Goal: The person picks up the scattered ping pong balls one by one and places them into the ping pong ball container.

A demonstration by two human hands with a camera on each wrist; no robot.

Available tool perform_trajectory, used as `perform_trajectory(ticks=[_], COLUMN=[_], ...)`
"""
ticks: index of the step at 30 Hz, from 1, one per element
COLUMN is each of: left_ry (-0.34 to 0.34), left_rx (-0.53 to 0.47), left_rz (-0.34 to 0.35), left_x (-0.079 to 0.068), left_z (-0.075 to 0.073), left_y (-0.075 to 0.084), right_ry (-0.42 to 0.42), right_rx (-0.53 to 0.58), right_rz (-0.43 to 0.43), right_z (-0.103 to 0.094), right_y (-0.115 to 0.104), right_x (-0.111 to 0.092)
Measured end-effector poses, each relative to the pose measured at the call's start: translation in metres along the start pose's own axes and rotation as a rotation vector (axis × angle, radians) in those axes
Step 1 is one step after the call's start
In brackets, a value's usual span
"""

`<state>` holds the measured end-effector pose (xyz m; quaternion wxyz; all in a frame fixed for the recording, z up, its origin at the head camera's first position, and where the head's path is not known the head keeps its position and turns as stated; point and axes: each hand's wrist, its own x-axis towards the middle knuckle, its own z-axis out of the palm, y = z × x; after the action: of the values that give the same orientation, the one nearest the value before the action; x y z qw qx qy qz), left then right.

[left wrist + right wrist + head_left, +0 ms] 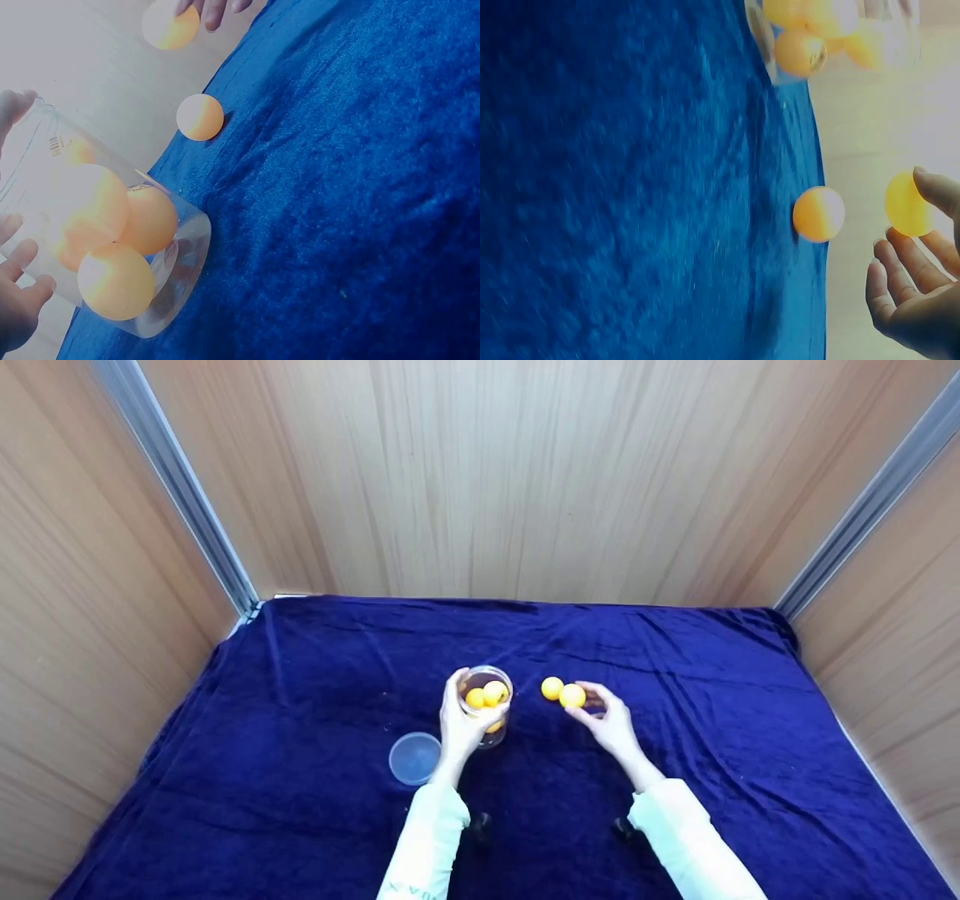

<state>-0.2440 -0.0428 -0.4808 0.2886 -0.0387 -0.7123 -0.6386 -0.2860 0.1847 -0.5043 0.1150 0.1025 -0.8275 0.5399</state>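
Note:
My left hand [463, 729] grips a clear plastic jar [491, 741] round its upper part. Several orange-yellow ping-pong balls [116, 281] lie inside it, seen through the wall in both wrist views. To the right, my right hand [611, 724] pinches one ping-pong ball [572, 696] between thumb and fingers, raised above the cloth in the right wrist view. Another ping-pong ball [551, 688] rests on the cloth between the jar and that hand, touched by neither. In the left wrist view, the left fingers [22, 259] curve against the jar's side.
A round translucent lid [415, 759] lies on the cloth left of the jar, beside the left wrist. Dark blue velvety cloth [300, 810] covers the table. Wood-grain panels [487, 480] stand behind and on both sides, with metal posts [187, 487] at the corners.

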Motion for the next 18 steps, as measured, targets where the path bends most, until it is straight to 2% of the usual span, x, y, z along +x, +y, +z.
perform_trajectory(ticks=[8, 14, 18], left_ry=[0.004, 0.000, -0.004], left_rx=[0.023, 0.018, 0.007], left_rz=[0.003, -0.017, -0.015], left_x=[0.001, 0.001, 0.001], left_z=[-0.001, 0.001, 0.003], left_y=[0.002, 0.000, -0.012], right_ry=[-0.066, -0.103, -0.123], right_rx=[0.062, 0.072, 0.080], right_rz=[-0.057, -0.100, -0.160], right_z=[0.006, 0.013, 0.017], right_y=[-0.051, -0.068, -0.076], right_x=[-0.015, -0.019, -0.018])
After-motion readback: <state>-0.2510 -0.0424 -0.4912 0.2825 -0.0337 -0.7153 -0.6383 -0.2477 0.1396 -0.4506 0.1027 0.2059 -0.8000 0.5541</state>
